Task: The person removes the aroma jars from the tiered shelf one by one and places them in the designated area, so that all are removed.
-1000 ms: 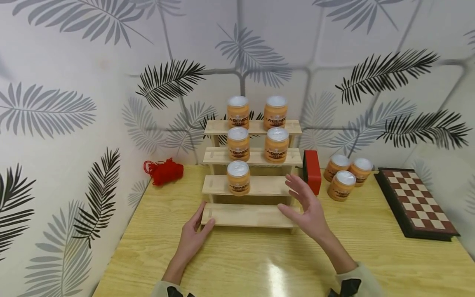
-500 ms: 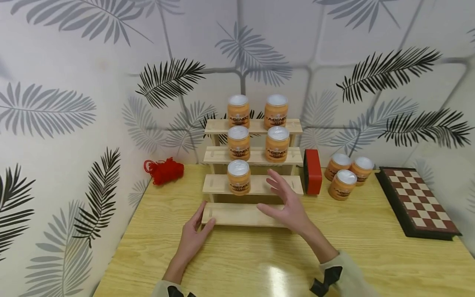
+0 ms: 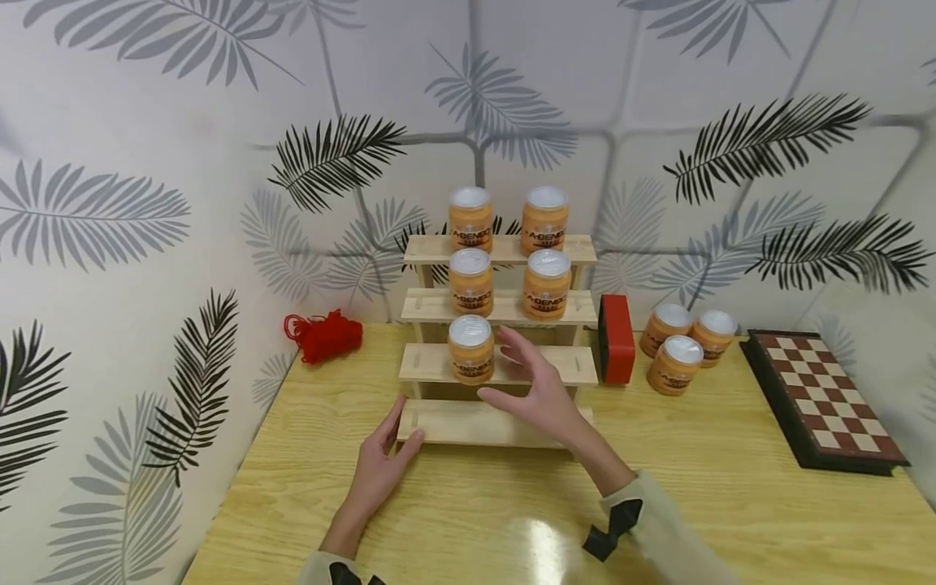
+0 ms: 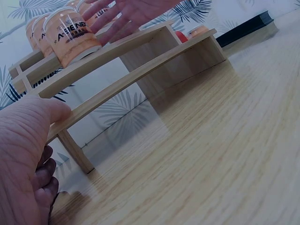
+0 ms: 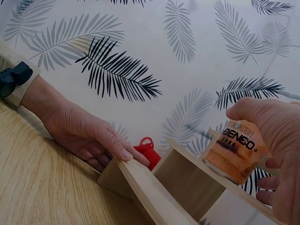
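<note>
The left hand (image 3: 382,467) grips the left end of a four-step wooden rack (image 3: 483,422) at its lowest board, the thumb on top and the fingers curled below. The right hand (image 3: 544,394) is spread wide, thumb and fingers well apart, around the right side of the lowest jar (image 3: 471,357) on the rack; whether it touches the jar cannot be told. That orange, silver-lidded jar stands upright on the second step from the bottom, left of the middle.

On the step above it stand a left jar (image 3: 470,288) and a right jar (image 3: 546,291), with a clear gap between them. The top step bears another pair, a rear left jar (image 3: 470,226) and a rear right jar (image 3: 544,227), in line with those.

Just right of the rack stands a red box (image 3: 617,341), and beyond it a cluster of three matching jars (image 3: 673,372) on the wooden table (image 3: 439,520). Farther right lies a checkered board (image 3: 822,398). Left of the rack, well apart, sits a bundle of red yarn (image 3: 329,337). A leaf-patterned wall (image 3: 512,81) rises behind everything.
</note>
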A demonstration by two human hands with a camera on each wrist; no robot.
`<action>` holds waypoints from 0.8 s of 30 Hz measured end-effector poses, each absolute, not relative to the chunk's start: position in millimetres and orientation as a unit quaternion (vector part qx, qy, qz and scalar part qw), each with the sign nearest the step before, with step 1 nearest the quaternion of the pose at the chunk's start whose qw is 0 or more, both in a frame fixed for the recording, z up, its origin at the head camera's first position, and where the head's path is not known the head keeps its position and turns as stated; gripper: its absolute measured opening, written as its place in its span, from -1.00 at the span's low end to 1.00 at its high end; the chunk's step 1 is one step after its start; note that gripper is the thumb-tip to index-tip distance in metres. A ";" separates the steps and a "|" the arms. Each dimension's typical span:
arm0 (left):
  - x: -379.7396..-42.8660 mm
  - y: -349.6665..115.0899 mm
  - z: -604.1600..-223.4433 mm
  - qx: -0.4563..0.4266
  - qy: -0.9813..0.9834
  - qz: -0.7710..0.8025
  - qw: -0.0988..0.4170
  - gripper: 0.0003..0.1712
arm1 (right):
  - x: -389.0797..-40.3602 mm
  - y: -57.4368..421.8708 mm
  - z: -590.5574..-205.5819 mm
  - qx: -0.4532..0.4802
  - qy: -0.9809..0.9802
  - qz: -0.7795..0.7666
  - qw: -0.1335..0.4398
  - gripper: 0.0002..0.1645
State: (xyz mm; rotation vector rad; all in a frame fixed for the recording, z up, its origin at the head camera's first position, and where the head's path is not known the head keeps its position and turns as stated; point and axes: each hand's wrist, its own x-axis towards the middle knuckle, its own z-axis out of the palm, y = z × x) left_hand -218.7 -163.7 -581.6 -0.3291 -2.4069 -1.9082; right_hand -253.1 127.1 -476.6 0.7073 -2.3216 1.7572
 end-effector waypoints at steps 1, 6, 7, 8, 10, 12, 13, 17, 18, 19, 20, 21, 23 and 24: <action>-218.6 -163.8 -581.8 -0.105 -0.779 -0.618 0.027 -0.13 | -254.6 125.7 -476.5 0.236 -0.773 0.585 0.070 0.10; -217.6 -164.6 -582.8 -0.103 -0.780 -0.616 0.030 -0.14 | -261.2 118.6 -476.1 0.245 -0.763 0.596 0.057 0.11; -217.6 -164.6 -582.9 -0.104 -0.780 -0.616 0.031 -0.14 | -262.7 117.3 -476.0 0.246 -0.760 0.599 0.057 0.11; -217.7 -164.6 -582.9 -0.105 -0.780 -0.616 0.031 -0.14 | -264.1 116.0 -475.8 0.247 -0.758 0.601 0.058 0.11; -217.9 -164.4 -582.7 -0.107 -0.780 -0.616 0.031 -0.14 | -267.0 113.7 -475.2 0.248 -0.755 0.603 0.061 0.10; -217.7 -164.4 -582.5 -0.107 -0.780 -0.616 0.030 -0.14 | -269.6 111.9 -475.4 0.249 -0.755 0.603 0.062 0.09; -217.4 -164.4 -582.4 -0.107 -0.779 -0.617 0.029 -0.14 | -270.7 111.1 -475.5 0.249 -0.756 0.602 0.063 0.08; -217.4 -164.0 -582.1 -0.106 -0.780 -0.616 0.029 -0.14 | -275.4 108.0 -474.5 0.252 -0.756 0.600 0.064 0.05; -217.6 -163.7 -582.1 -0.107 -0.780 -0.616 0.029 -0.14 | -276.5 107.2 -473.7 0.253 -0.756 0.601 0.063 0.05; -218.0 -163.5 -582.1 -0.108 -0.780 -0.616 0.030 -0.14 | -277.4 106.5 -472.7 0.254 -0.756 0.600 0.062 0.04; -218.3 -163.2 -582.2 -0.108 -0.779 -0.617 0.030 -0.14 | -278.1 105.8 -471.7 0.255 -0.756 0.600 0.061 0.04; -218.6 -163.0 -582.2 -0.108 -0.779 -0.617 0.031 -0.14 | -278.7 105.2 -470.6 0.256 -0.756 0.600 0.059 0.04; -219.2 -162.6 -582.2 -0.109 -0.779 -0.617 0.031 -0.14 | -279.8 104.2 -468.8 0.257 -0.754 0.601 0.055 0.05; -219.5 -162.4 -582.2 -0.108 -0.779 -0.617 0.031 -0.14 | -280.4 103.7 -468.1 0.256 -0.755 0.602 0.053 0.05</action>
